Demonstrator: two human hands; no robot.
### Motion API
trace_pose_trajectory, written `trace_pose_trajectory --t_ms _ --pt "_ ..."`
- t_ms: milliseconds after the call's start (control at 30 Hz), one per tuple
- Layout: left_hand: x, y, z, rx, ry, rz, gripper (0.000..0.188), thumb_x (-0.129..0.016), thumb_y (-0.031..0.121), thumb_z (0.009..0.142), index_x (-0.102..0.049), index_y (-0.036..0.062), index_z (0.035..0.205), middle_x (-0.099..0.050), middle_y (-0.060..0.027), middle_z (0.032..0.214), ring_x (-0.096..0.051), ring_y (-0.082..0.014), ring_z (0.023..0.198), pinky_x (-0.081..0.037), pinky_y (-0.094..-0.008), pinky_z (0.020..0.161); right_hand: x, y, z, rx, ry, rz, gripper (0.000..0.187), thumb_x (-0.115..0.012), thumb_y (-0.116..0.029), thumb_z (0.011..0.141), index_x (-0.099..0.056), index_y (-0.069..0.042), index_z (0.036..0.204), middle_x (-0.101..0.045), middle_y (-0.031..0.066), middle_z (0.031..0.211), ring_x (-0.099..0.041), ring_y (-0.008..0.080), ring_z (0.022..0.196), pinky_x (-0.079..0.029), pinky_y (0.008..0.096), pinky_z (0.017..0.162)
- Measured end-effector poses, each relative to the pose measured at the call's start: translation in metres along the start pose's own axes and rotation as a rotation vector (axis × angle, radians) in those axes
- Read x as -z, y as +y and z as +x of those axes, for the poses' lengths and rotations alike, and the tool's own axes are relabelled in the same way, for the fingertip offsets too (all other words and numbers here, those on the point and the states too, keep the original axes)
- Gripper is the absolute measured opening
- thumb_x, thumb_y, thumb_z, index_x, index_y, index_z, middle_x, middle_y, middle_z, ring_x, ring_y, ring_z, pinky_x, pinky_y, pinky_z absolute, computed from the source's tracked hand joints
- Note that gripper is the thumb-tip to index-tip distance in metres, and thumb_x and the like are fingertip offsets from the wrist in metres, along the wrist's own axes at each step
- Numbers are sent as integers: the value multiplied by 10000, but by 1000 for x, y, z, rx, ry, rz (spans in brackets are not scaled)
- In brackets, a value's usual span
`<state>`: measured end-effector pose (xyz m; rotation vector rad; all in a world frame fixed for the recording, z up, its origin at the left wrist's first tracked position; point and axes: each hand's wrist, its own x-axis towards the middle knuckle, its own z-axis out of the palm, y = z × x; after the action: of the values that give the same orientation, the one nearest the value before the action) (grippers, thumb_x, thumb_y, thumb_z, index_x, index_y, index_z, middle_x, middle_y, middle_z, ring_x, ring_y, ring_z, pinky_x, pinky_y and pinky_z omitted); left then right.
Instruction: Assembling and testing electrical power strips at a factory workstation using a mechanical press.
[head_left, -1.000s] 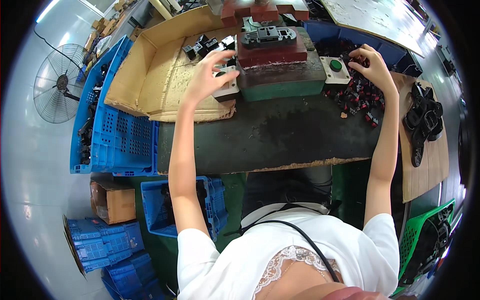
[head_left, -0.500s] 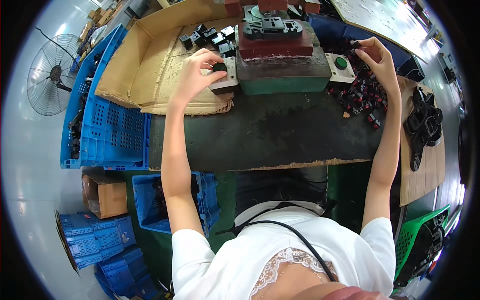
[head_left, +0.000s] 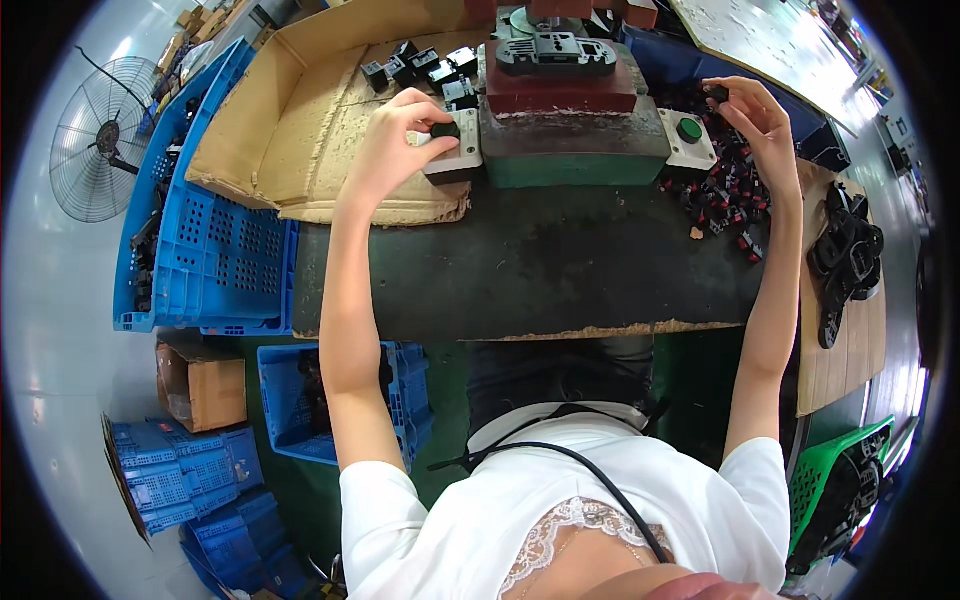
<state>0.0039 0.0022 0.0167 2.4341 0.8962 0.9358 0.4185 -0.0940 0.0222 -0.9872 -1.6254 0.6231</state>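
Note:
My left hand (head_left: 390,145) is at the white control box on the left, its thumb and fingers curled around a dark green push button (head_left: 445,131). My right hand (head_left: 762,125) is raised over the heap of small parts and pinches a small black piece (head_left: 716,93) between thumb and fingers. A matching green push button (head_left: 689,130) on the right-hand box (head_left: 690,155) is untouched. Between the boxes, a black-and-grey plastic housing (head_left: 556,55) lies on a dark red block (head_left: 562,95) under the machine head.
Small black-and-red parts (head_left: 722,195) are heaped at right. Black blocks (head_left: 425,70) lie in a cut-open cardboard box (head_left: 240,150). A blue crate (head_left: 215,250) flanks the bench (head_left: 520,270) at left. Black moulded parts (head_left: 847,250) lie on cardboard at right.
The view has shifted slightly. Both hands keep nearly the same places, the left at the button and the right holding the small black piece.

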Motion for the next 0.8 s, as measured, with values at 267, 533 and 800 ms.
trace_pose_trajectory --t_ms 267,533,800 --pt "1 -3 -1 13 5 23 198 -737 74 689 -657 0 854 -603 -64 857 -610 -187 768 -509 -282 693 -13 11 5 -121 71 -102 216 -578 -57 887 -599 -9 1096 -600 4 1062 -543 68 957 -416 218 882" --pt "0 -4 -4 3 2 13 183 -727 72 686 -629 -10 816 -565 -66 818 -589 -194 758 -483 -294 679 -60 -4 43 -20 50 -209 272 -598 -54 874 -585 -19 1144 -605 43 1119 -564 95 996 -428 234 901" --pt "-3 -4 -4 -11 10 4 184 -716 64 689 -593 -15 801 -539 -89 828 -565 -233 730 -459 -326 666 -82 6 89 56 -156 -184 211 -622 -122 871 -605 0 1042 -646 14 938 -564 60 783 -438 221 748"
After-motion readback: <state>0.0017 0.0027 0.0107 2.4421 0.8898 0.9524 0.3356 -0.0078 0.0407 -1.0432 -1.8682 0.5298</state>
